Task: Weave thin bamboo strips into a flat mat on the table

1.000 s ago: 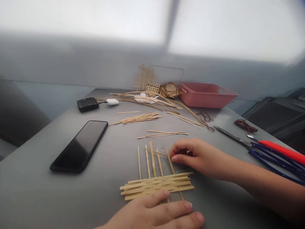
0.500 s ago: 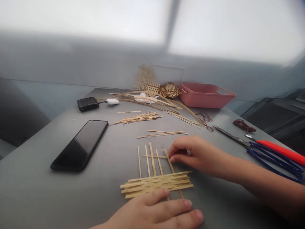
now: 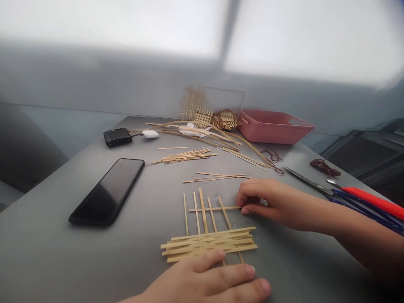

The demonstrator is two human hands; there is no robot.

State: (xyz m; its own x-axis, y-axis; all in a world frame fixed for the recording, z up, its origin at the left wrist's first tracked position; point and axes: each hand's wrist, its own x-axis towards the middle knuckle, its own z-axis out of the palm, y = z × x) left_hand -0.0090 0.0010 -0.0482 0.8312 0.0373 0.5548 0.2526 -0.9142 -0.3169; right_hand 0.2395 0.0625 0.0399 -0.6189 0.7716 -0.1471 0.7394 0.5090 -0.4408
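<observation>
In the head view, a small panel of woven bamboo strips [image 3: 208, 240] lies on the grey table, its crosswise strips packed close together. Several lengthwise strips [image 3: 202, 210] reach out beyond it. My left hand [image 3: 211, 280] lies flat with fingers spread over the panel's near edge, covering part of it. A single thin crosswise bamboo strip [image 3: 216, 208] runs through the lengthwise ends, apart from the packed rows. At this strip's right end, the thumb and fingers of my right hand [image 3: 265, 204] are pinched together on it.
Loose bamboo strips [image 3: 189, 155] lie beyond the panel, with a few thin ones [image 3: 221, 177] closer. Left is a phone [image 3: 107, 191]; behind it, a power bank [image 3: 117, 137]. Scissors [image 3: 311, 182], a red-handled tool [image 3: 372, 200] and a pink basket [image 3: 274, 128] are on the right.
My right hand has slid rightward along the thin crosswise strip, so more of the strip shows beyond the rightmost lengthwise piece. My left hand has stayed in place on the panel.
</observation>
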